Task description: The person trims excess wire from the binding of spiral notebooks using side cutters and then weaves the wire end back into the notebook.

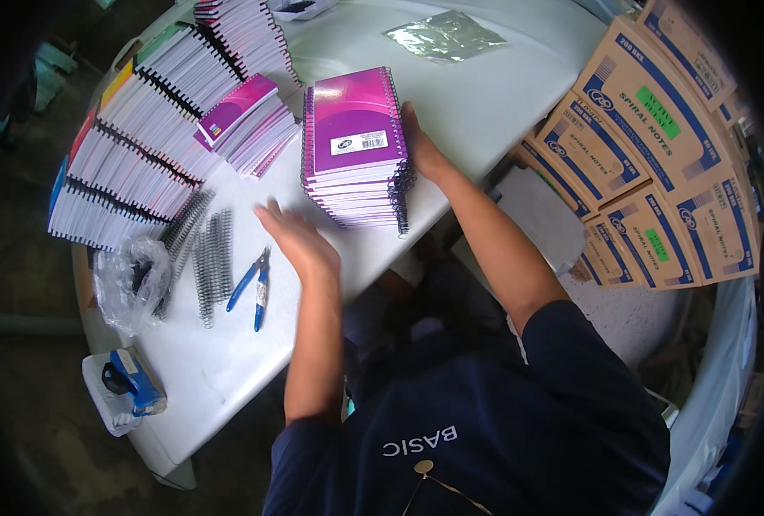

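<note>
Right hand (423,148) against purple notebook stack (356,146), left hand (298,241) open nearby

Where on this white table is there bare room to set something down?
Bare tabletop lies beyond the purple notebook stack, up to the foil wrapper, and on the near side between the blue pliers and the tape dispenser. The left edge is crowded with fanned notebooks, wire coils and a plastic bag.

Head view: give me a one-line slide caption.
Right hand braces a stack of purple spiral notebooks on a white table; open left hand hovers beside it, near blue pliers.
</note>
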{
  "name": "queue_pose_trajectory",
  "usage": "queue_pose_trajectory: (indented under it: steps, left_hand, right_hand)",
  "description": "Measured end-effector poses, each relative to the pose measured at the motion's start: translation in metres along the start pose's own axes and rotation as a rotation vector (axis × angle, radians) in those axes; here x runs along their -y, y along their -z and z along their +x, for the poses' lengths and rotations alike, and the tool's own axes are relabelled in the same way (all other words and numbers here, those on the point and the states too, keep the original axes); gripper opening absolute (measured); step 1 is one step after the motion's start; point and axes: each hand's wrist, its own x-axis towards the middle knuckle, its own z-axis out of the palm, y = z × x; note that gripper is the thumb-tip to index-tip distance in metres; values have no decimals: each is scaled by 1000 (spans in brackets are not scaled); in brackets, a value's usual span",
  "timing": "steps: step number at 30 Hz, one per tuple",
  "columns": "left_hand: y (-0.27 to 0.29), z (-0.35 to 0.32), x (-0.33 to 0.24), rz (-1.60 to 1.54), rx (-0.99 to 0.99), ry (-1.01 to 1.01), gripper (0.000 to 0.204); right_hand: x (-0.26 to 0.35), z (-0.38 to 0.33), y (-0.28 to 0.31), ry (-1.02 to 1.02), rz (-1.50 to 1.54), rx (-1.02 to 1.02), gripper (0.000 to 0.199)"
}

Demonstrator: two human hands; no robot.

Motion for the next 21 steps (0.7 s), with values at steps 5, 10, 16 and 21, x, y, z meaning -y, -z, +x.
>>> queue_pose_trajectory:
  steps: [5, 10, 16, 21]
  left_hand:
    - [-24, -86, 23, 77, 158, 33, 94]
    - [14, -20, 2, 18, 408, 227, 97]
    - [8, 24, -36, 185, 542, 331, 96]
    - [17, 42, -17, 223, 308, 62, 85]
  right_hand:
    - [3, 0, 14, -71, 43, 96, 98]
    - [25, -65, 36, -133, 233, 445, 99]
    - [40, -136, -10, 132, 280, 203, 89]
    - [16, -130, -8, 235, 64, -10, 85]
